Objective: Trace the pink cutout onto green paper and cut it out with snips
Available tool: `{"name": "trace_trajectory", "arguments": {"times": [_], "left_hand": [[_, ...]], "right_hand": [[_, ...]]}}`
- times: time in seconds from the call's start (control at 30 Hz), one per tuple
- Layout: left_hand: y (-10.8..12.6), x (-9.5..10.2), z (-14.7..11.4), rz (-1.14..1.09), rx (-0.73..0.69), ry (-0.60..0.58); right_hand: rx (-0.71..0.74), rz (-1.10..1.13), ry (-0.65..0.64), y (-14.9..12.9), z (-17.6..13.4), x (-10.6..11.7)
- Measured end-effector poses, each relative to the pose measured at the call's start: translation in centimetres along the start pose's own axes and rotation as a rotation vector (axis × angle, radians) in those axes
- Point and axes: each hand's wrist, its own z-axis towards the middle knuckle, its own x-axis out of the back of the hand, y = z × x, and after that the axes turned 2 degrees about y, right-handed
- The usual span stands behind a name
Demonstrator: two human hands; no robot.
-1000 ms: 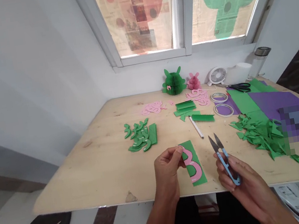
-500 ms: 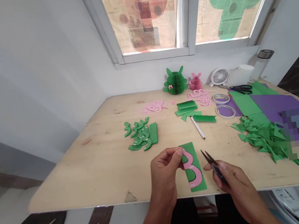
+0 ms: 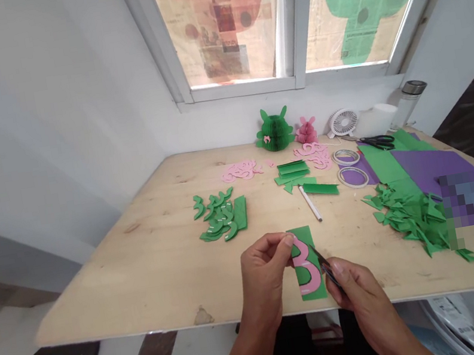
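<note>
Between thumb and fingers, my left hand (image 3: 267,272) pinches a green paper strip (image 3: 304,234) by its left edge, above the table's front edge. A pink paper piece shaped like a 3 (image 3: 312,277) lies flat on the strip, with a dark line along part of its outline. My right hand (image 3: 355,288) is closed around small dark scissors (image 3: 328,268), whose handles are mostly hidden by the fingers. The scissor blades point up and left and meet the strip's right edge, beside the pink 3. Whether they have cut into the paper I cannot make out.
Cut green pieces (image 3: 221,219) lie left, pink cutouts (image 3: 240,171) behind. A white pen (image 3: 311,202), folded green strips (image 3: 293,171) and tape rolls (image 3: 353,177) lie centre. Green scraps (image 3: 408,221), purple paper (image 3: 430,166) and black-handled scissors (image 3: 377,143) are right; a small fan (image 3: 343,122) stands at the back.
My right hand has moved left, bringing the scissors from beside the green strip to its right edge. The blades were parted before and now look closer together. The view has shifted slightly.
</note>
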Motion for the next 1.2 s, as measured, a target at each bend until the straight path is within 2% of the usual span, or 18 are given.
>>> {"name": "trace_trajectory", "arguments": {"times": [0.53,0.97,1.2], "left_hand": [[-0.1,-0.7,-0.1,0.001,0.002,-0.005],[0.2,-1.4,0.0,0.006,0.017,0.045],[0.3,-1.5,0.1,0.002,0.02,0.02]], "right_hand": [[0.03,0.018,0.034,-0.1,0.3,0.2],[0.047,-0.023,0.065,-0.4,0.5,0.6],[0.052,-0.032,0.072,-0.6,0.6,0.8]]}}
